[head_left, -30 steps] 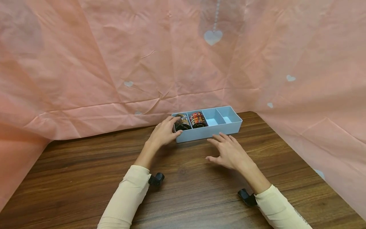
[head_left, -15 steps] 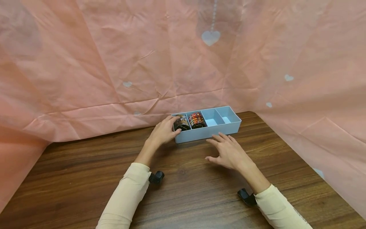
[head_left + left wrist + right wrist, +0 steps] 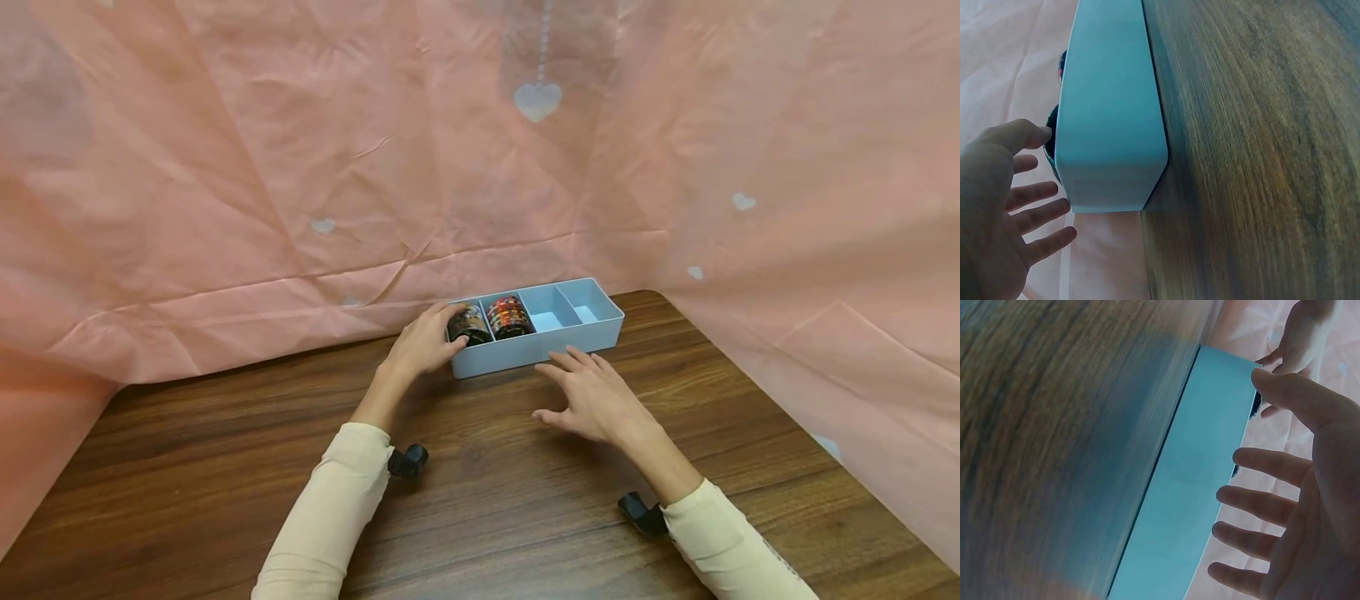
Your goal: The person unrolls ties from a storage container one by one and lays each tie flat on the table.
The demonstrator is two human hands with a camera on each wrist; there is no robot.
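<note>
- Head view: my left hand [image 3: 422,343] spans the dark stack [image 3: 471,325] in the leftmost compartment of the box [image 3: 498,358], red stack [image 3: 509,317] next door; my right hand [image 3: 596,402] holds nothing
- Left wrist view: my grip is wide, thumb at the stack, contact unclear; taking hold seems the step
- Right wrist view: fingers spread beside the box; next calls, I judge, for a firm left-hand pinch

Soft light fills my head view, pale glare touches the desk [image 3: 525,550], and my wrist views look dimmer.
</note>
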